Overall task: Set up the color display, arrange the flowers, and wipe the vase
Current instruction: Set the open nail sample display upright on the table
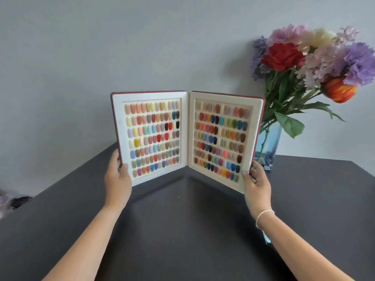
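Note:
A color display book (187, 136) with red covers stands upright and open on the dark table (182, 230), its two white pages filled with rows of colored nail samples. My left hand (117, 175) grips the lower outer edge of the left page. My right hand (256, 183) grips the lower outer edge of the right page. Behind the right page stands a blue glass vase (271, 145), partly hidden by the book, holding a bunch of flowers (310, 63) in red, purple, pink, cream and orange.
A grey wall rises behind the table. The table's far left edge runs diagonally toward the book. A blurred dark and purple thing (14, 201) lies beyond that left edge. A white bracelet sits on my right wrist.

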Action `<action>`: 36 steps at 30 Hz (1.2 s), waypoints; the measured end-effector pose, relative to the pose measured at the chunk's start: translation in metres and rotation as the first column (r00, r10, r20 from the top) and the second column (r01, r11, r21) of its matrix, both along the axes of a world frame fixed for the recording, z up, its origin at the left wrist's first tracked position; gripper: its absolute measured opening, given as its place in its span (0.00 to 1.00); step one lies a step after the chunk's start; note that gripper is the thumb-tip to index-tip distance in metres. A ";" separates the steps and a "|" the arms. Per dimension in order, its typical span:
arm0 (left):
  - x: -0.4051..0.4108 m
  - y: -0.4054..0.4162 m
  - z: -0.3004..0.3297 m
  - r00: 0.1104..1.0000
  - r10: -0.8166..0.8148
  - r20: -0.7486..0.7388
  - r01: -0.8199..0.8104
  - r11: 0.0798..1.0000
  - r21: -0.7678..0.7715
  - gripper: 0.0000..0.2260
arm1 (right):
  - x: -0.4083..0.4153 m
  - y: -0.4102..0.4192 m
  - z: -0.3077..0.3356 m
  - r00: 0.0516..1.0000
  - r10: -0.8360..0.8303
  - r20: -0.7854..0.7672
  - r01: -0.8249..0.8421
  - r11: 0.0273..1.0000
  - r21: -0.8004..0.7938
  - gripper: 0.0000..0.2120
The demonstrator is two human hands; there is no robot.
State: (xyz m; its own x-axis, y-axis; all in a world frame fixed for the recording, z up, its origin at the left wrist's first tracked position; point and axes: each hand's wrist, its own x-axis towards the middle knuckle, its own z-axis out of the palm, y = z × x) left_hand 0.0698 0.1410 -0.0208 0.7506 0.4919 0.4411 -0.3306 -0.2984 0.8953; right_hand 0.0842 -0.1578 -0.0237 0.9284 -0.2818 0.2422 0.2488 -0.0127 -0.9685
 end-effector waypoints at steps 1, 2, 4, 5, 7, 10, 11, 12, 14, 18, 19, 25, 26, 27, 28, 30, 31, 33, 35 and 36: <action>0.005 0.009 -0.001 1.000 0.023 -0.005 -0.023 1.000 -0.004 0.17 | 0.009 0.012 0.000 1.000 0.021 0.001 -0.021 1.000 0.000 0.16; 0.010 0.018 -0.003 0.999 0.040 -0.011 -0.041 0.999 -0.013 0.17 | 0.019 0.023 -0.001 0.999 0.037 0.001 -0.037 0.999 -0.006 0.15; 0.019 0.036 -0.005 0.998 0.060 -0.019 -0.061 0.998 -0.030 0.17 | 0.037 0.046 -0.002 0.998 0.060 -0.002 -0.060 0.998 -0.019 0.15; 0.025 0.043 -0.006 0.997 0.070 -0.021 -0.071 0.997 -0.032 0.17 | 0.047 0.055 -0.002 0.998 0.069 -0.006 -0.070 0.997 -0.025 0.15; 0.038 0.055 -0.008 0.995 0.096 -0.025 -0.097 0.995 -0.030 0.17 | 0.066 0.071 -0.005 0.997 0.078 -0.014 -0.078 0.996 -0.030 0.16; 0.060 0.069 -0.011 0.993 0.115 -0.023 -0.116 0.992 -0.042 0.18 | 0.094 0.092 -0.009 0.997 0.080 -0.005 -0.080 0.996 -0.035 0.17; 0.067 0.073 -0.012 0.993 0.117 -0.022 -0.118 0.992 -0.046 0.18 | 0.102 0.097 -0.011 0.997 0.083 -0.001 -0.083 0.996 -0.035 0.17; 0.074 0.075 -0.014 0.993 0.116 -0.020 -0.117 0.992 -0.050 0.19 | 0.111 0.101 -0.012 0.996 0.086 0.000 -0.086 0.996 -0.034 0.17; 0.085 0.080 -0.015 0.994 0.110 -0.007 -0.110 0.992 -0.054 0.19 | 0.126 0.110 -0.013 0.996 0.092 -0.003 -0.092 0.995 -0.040 0.16; 0.100 0.089 -0.017 0.994 0.111 0.015 -0.110 0.992 -0.058 0.19 | 0.147 0.118 -0.015 0.993 0.115 0.003 -0.114 0.990 -0.085 0.14; 0.103 0.091 -0.018 0.994 0.108 0.016 -0.107 0.993 -0.059 0.19 | 0.150 0.118 -0.015 0.993 0.116 0.001 -0.115 0.989 -0.093 0.14; 0.109 0.097 -0.024 0.995 0.101 0.018 -0.100 0.994 -0.038 0.20 | 0.157 0.113 -0.017 0.992 0.126 -0.012 -0.127 0.986 -0.104 0.14; 0.109 0.098 -0.024 0.995 0.099 0.015 -0.098 0.995 -0.033 0.20 | 0.157 0.113 -0.017 0.992 0.129 -0.010 -0.130 0.986 -0.109 0.14; 0.109 0.099 -0.024 0.995 0.096 0.013 -0.096 0.995 -0.028 0.19 | 0.157 0.112 -0.017 0.991 0.133 -0.008 -0.133 0.985 -0.114 0.14; 0.109 0.099 -0.025 0.996 0.093 0.012 -0.093 0.995 -0.025 0.19 | 0.157 0.113 -0.018 0.991 0.134 -0.008 -0.134 0.984 -0.117 0.14; 0.109 0.099 -0.024 0.996 0.089 0.015 -0.088 0.996 -0.027 0.19 | 0.157 0.112 -0.018 0.992 0.124 -0.009 -0.124 0.985 -0.121 0.15; 0.108 0.098 -0.024 0.996 0.092 0.019 -0.091 0.995 -0.027 0.19 | 0.157 0.112 -0.018 0.994 0.113 -0.009 -0.113 0.987 -0.117 0.15; 0.107 0.098 -0.024 0.994 0.101 0.029 -0.100 0.995 -0.028 0.19 | 0.159 0.110 -0.018 0.996 0.083 -0.012 -0.084 0.991 -0.101 0.16; 0.107 0.099 -0.024 0.994 0.109 0.030 -0.108 0.994 -0.032 0.19 | 0.161 0.107 -0.018 0.997 0.069 -0.025 -0.071 0.994 -0.088 0.17; 0.107 0.099 -0.024 0.994 0.110 0.027 -0.109 0.993 -0.033 0.19 | 0.162 0.107 -0.019 0.997 0.070 -0.033 -0.072 0.994 -0.084 0.17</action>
State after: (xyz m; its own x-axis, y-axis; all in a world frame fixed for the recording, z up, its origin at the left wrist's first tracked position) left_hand 0.1769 0.2402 -0.0445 0.6788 0.5844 0.4447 -0.3228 -0.3065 0.8955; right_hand 0.2458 -0.0512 -0.0423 0.9526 -0.1945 0.2339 0.2226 -0.0783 -0.9718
